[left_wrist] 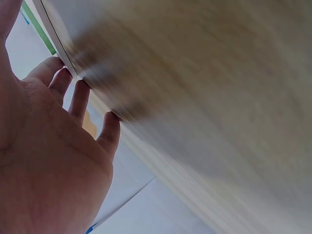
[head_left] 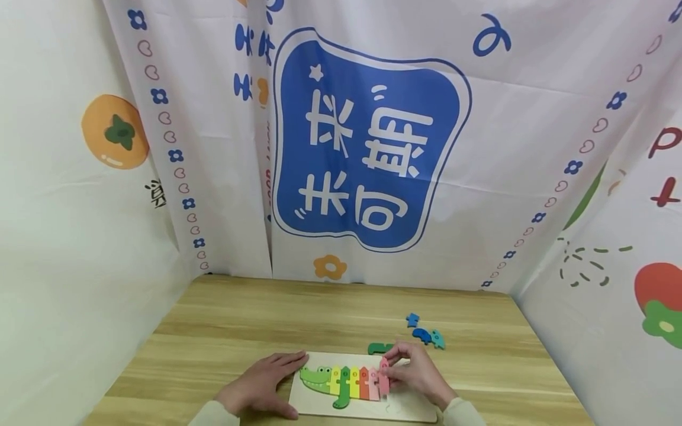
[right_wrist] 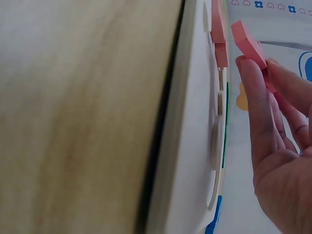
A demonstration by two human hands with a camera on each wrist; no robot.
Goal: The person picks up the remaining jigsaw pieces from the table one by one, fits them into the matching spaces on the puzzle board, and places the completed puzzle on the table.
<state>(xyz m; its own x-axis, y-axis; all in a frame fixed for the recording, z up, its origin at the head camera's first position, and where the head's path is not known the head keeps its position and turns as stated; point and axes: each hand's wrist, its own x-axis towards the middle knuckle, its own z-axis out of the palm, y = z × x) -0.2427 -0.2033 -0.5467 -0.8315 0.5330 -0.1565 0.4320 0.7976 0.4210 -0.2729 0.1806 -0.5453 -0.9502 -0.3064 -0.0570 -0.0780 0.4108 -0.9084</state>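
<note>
A pale wooden puzzle board point(head_left: 325, 409) lies on the table, bearing a crocodile puzzle: a green head piece point(head_left: 316, 379), then yellow, green, red and pink body pieces point(head_left: 354, 384) side by side. My right hand point(head_left: 418, 374) pinches a pink puzzle piece point(right_wrist: 247, 43) between thumb and fingers, above the board just right of the placed pieces. In the right wrist view that piece is tilted and apart from the board. At the board's left end my left hand point(head_left: 262, 383) rests with spread fingers, its fingertips point(left_wrist: 80, 87) touching the edge.
Beyond the board lies a green puzzle piece point(head_left: 379, 348), partly behind my right hand. Farther back are a small blue piece point(head_left: 412, 320), a dark blue piece point(head_left: 421, 335) and a teal piece point(head_left: 437, 339). Printed white cloth point(head_left: 229, 177) hangs around the wooden table point(head_left: 256, 313).
</note>
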